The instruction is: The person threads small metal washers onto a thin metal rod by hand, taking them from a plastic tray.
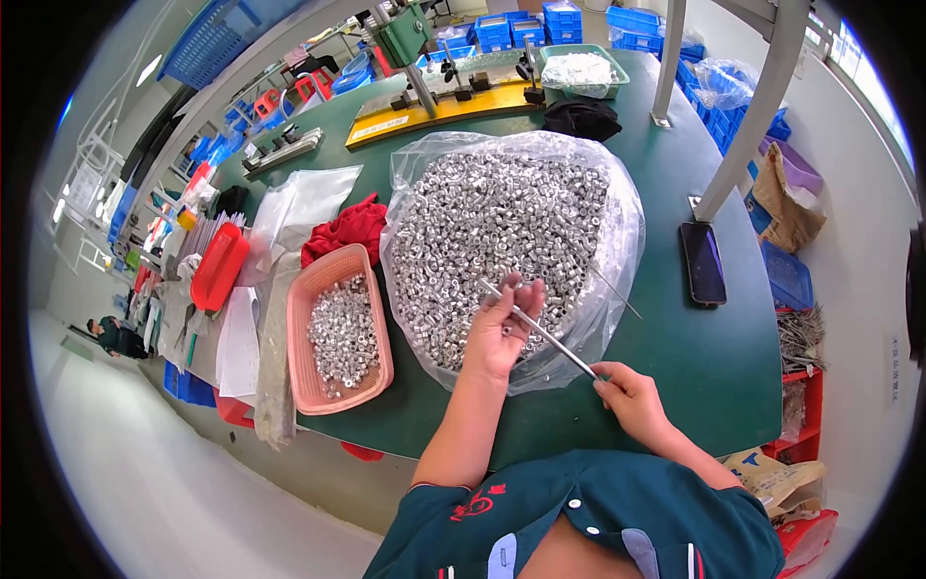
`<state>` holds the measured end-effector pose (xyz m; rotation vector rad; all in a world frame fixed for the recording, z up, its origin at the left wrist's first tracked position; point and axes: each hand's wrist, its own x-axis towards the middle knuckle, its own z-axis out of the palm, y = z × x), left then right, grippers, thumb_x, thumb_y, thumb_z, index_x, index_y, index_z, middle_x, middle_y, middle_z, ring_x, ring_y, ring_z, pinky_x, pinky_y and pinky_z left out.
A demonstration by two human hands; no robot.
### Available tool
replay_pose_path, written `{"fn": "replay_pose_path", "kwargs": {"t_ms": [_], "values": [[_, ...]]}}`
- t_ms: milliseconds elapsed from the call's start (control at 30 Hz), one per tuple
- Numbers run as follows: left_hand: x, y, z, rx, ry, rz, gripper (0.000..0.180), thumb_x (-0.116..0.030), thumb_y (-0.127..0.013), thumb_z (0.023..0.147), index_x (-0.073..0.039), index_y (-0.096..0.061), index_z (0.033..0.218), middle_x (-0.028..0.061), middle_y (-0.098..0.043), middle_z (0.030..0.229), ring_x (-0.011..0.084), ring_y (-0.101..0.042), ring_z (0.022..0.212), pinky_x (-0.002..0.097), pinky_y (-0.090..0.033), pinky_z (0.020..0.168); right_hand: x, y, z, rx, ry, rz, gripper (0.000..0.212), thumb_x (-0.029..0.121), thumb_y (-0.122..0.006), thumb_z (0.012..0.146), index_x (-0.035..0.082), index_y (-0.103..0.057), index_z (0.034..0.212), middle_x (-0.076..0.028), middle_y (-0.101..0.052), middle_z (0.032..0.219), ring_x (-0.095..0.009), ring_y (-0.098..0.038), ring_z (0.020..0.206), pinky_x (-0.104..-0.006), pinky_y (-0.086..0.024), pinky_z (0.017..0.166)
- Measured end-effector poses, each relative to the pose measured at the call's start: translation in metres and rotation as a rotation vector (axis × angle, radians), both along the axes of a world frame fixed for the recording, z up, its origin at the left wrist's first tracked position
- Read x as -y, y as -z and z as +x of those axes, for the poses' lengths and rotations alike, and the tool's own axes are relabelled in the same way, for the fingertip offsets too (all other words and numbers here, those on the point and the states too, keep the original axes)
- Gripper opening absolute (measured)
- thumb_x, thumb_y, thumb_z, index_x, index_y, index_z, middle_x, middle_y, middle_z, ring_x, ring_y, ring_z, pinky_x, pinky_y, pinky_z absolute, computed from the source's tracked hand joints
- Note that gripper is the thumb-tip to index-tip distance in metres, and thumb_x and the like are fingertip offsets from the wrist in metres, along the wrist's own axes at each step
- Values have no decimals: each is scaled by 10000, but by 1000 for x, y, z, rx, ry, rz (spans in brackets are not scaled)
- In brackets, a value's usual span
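A thin silver metal rod [558, 344] slants between my hands in front of a large heap of small metal rings [482, 222]. My left hand [502, 333] is palm up over the near edge of the heap, its curled fingers closed round the rod's upper part. Whether loose rings also lie in that palm, I cannot tell. Lower and to the right, my right hand [632, 403] pinches the rod's near end. The heap rests in an opened clear plastic bag [619, 275]. A second thin rod [617, 293] sticks out over the bag's right side.
A pink basket [301, 386] with more small metal parts stands left of the bag, beside a red cloth [345, 230]. On the green table [675, 386] a phone [703, 262] lies at right. A yellow fixture [424, 118], black cloth [583, 119] and green tray [617, 68] sit behind.
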<state>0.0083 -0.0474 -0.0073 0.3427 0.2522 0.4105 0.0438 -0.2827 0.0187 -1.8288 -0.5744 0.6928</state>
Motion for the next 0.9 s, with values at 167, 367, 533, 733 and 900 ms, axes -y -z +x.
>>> {"fn": "replay_pose_path", "kwargs": {"t_ms": [167, 367, 533, 733, 900], "values": [[0, -21, 1, 98, 77, -209, 502, -360, -486, 910, 75, -475, 1161, 234, -525, 1183, 365, -446, 1190, 455, -399, 1008, -3, -2, 5, -34, 37, 47, 225, 84, -574, 849, 34, -596, 1067, -15, -512, 610, -71, -474, 562, -238, -394, 531], [-16, -22, -6, 169, 9, -180, 457, -306, -364, 958, 79, -439, 1193, 255, -454, 1265, 384, -372, 1245, 476, -313, 1060, 13, -5, 8, -128, 30, 58, 223, 81, -579, 845, 38, -607, 1062, 7, -499, 605, -49, -452, 563, -221, -376, 527], [-27, -16, -8, 216, -17, -209, 345, -89, -369, 909, 73, -467, 1197, 231, -468, 1277, 365, -354, 1271, 476, -293, 1075, 24, -12, 7, -61, 3, -16, 232, 71, -583, 831, 48, -621, 1059, -2, -515, 612, -52, -463, 560, -223, -388, 529], [-25, -11, -4, 232, 88, -167, 323, -18, -381, 889, 36, -493, 1187, 233, -491, 1252, 356, -397, 1245, 477, -308, 1067, 23, -18, 8, 19, -28, -58, 232, 76, -590, 826, 52, -621, 1054, -32, -501, 581, -70, -463, 544, -240, -394, 520], [-21, -9, -2, 229, 95, -121, 318, -25, -411, 888, 25, -497, 1190, 217, -498, 1252, 349, -405, 1241, 475, -310, 1066, 21, -17, 9, 45, -18, -94, 229, 77, -596, 822, 53, -622, 1048, -43, -513, 591, -82, -467, 541, -245, -402, 525]]}}
